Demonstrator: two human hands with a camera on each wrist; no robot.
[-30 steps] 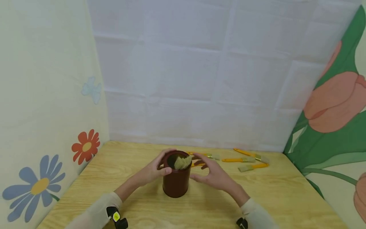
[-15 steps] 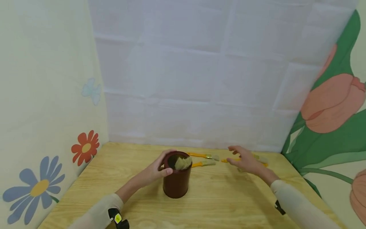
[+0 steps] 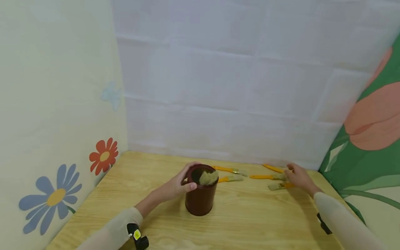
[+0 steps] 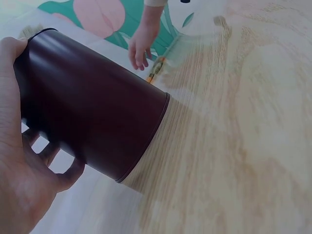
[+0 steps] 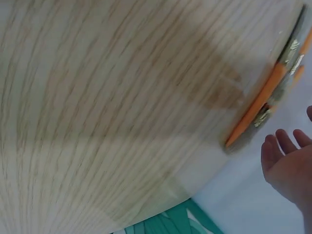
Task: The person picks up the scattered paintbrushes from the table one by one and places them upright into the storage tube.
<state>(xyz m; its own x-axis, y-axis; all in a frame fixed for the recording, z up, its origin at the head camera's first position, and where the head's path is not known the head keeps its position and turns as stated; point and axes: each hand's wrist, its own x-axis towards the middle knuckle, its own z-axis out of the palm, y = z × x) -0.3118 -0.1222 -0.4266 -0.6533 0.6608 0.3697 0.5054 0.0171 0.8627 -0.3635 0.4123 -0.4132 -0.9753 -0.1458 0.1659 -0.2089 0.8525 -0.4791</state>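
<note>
My left hand (image 3: 173,188) gripped the brown cup (image 3: 201,196), hiding its near rim; my right hand (image 3: 299,177), fingers loosely spread, covered part of an orange-handled brush (image 3: 279,186).

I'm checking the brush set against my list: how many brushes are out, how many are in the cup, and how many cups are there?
Orange-handled paintbrushes lying on the wooden table: 5
Paintbrushes standing in the cup, bristles up: 1
Dark red cylindrical cups: 1
Total: 7
</note>
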